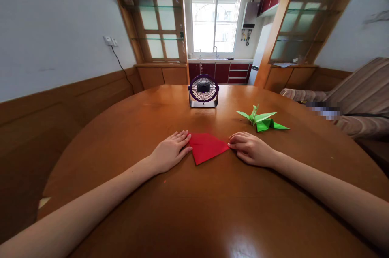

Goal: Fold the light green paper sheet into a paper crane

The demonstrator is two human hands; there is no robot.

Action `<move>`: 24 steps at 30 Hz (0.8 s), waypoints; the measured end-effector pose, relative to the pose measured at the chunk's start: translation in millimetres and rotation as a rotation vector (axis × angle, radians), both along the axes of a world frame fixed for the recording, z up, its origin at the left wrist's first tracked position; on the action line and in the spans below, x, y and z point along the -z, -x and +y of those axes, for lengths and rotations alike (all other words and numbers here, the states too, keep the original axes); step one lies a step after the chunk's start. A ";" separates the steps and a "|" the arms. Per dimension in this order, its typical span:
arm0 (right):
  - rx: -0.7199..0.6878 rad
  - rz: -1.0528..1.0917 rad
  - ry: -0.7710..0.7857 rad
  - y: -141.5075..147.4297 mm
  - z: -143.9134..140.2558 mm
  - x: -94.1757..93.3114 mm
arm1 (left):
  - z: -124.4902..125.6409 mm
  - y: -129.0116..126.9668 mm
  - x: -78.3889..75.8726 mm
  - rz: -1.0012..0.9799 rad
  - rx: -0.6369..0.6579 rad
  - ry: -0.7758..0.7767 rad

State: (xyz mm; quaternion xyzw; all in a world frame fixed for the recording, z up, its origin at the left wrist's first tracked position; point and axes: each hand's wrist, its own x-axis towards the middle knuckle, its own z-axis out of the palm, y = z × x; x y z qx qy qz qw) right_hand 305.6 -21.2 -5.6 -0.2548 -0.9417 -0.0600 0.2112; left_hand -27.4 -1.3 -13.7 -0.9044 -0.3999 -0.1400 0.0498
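Note:
A folded sheet of red origami paper (207, 148) lies flat on the wooden table between my two hands, one of its corners pointing toward me. My left hand (172, 150) rests palm down with its fingers stretched out, the fingertips touching the paper's left edge. At the right corner, my right hand (251, 149) pinches the paper's tip between thumb and fingers. Beyond the right hand sit two green folded-paper pieces: a light green origami crane (257, 115) with spread wings, and a darker green folded figure (267, 125) partly behind it.
A small dark purple desk fan (203, 90) stands near the far side of the oval table (194, 217). A striped armchair (361, 88) is at the right. On the left wall, a cord hangs from a socket (110, 41). Kitchen cabinets and a window lie beyond.

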 end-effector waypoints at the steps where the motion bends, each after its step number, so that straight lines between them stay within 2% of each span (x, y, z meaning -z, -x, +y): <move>1: 0.001 -0.001 -0.001 0.1 -0.1 -0.1 | 0.1 -0.5 0.1 0.007 0.001 0.034; 4: -0.001 -0.004 -0.010 0.5 -0.3 -0.6 | 0.4 -0.3 -0.7 0.010 0.006 0.071; 11: 0.014 -0.037 -0.057 1.5 -2.0 -4.9 | -1.9 3.4 -9.2 0.110 0.021 0.013; 15: 0.023 -0.023 -0.054 0.0 -2.2 -5.9 | -3.6 8.8 -12.8 0.128 0.054 0.074; 19: 0.020 0.049 0.039 -2.8 -0.2 -6.3 | -2.2 12.3 -15.8 0.123 0.090 0.145; 24: 0.025 0.207 0.257 -6.1 5.0 -6.8 | 11.9 14.0 -15.0 -0.006 0.088 0.098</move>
